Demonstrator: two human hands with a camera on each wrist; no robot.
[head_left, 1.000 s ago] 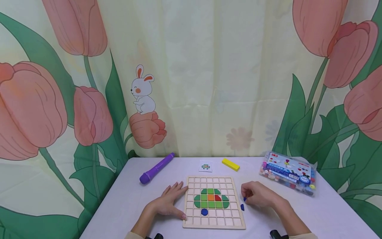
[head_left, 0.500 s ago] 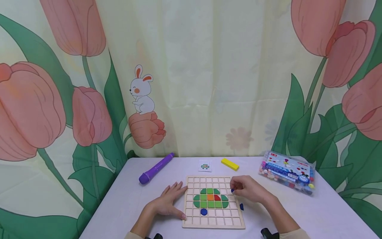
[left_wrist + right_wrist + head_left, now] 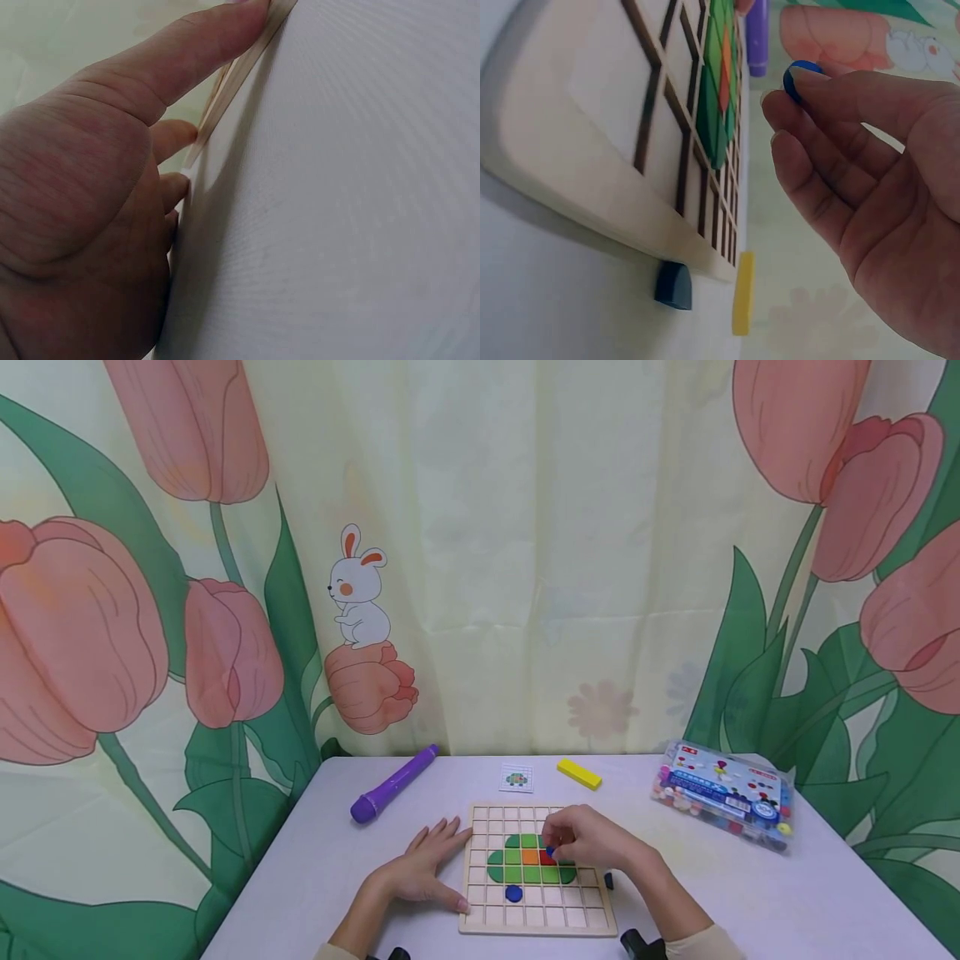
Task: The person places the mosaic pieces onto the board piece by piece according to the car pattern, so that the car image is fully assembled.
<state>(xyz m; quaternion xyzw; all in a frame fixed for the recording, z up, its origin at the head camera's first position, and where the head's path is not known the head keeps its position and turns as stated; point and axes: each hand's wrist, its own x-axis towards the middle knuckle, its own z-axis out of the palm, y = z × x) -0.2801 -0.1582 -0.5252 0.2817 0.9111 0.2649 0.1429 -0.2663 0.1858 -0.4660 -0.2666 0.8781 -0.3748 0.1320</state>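
Note:
A wooden grid board lies on the table with green tiles, an orange tile and a red tile fitted in its squares. Lower on it sits a round blue shape. My left hand rests at the board's left side, fingers spread, thumb and fingertips touching the frame. Over the upper right of the pattern, my right hand pinches a small blue tile between thumb and fingertips, held above the board. Another dark blue tile lies on the table beside the board's right edge.
Behind the board are a small pattern card and a yellow block. A purple microphone-shaped object lies at the back left. At the back right is a clear plastic box of colourful pieces. A tulip-print curtain hangs behind.
My right hand has lifted the blue tile from beside the board and carried it left over the green pattern. My left hand has stayed at the board's left edge.

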